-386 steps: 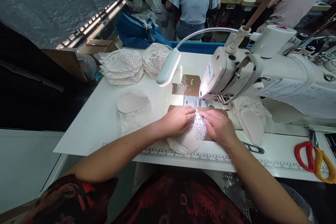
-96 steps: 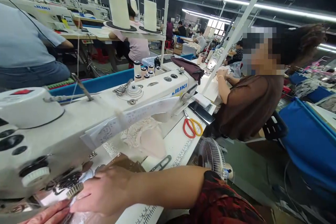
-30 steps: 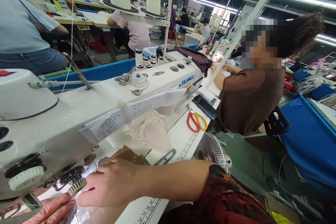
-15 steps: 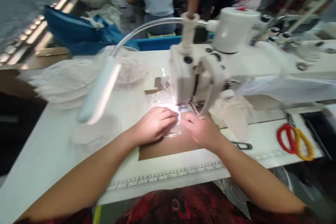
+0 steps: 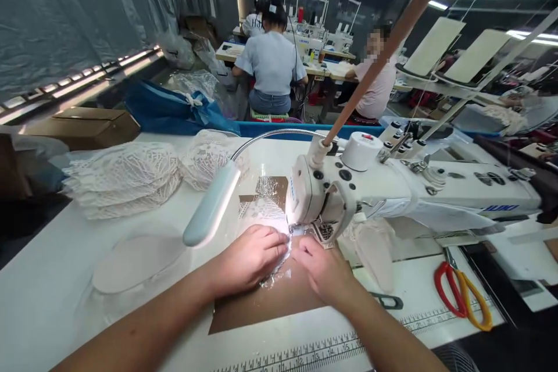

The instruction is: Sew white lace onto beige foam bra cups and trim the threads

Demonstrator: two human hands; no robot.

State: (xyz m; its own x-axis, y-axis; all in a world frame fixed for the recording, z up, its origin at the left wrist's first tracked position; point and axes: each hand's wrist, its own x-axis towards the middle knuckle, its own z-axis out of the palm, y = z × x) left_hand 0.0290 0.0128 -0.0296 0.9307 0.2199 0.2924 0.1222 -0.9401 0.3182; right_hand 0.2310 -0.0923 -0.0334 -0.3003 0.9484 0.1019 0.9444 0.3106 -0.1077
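At the needle of a white sewing machine, a white lace piece lies under the lamp's bright light. My left hand presses on it with its fingers together, the fingertips close to the presser foot. On the other side of the needle, my right hand is curled, thumb against the fingers, over a brown sheet. Whatever those right fingers pinch is hidden. Clear shiny film shows by the lace and below the left fingers.
Stacked lace pieces and pale oval pieces lie at left. A lamp hangs over the table. Red-and-yellow scissors rest at right, beyond a printed ruler. A seated person works farther back.
The view has tilted upward, bringing more of the room into sight, and is sharper. Both hands stay beside the needle in nearly the same pose.
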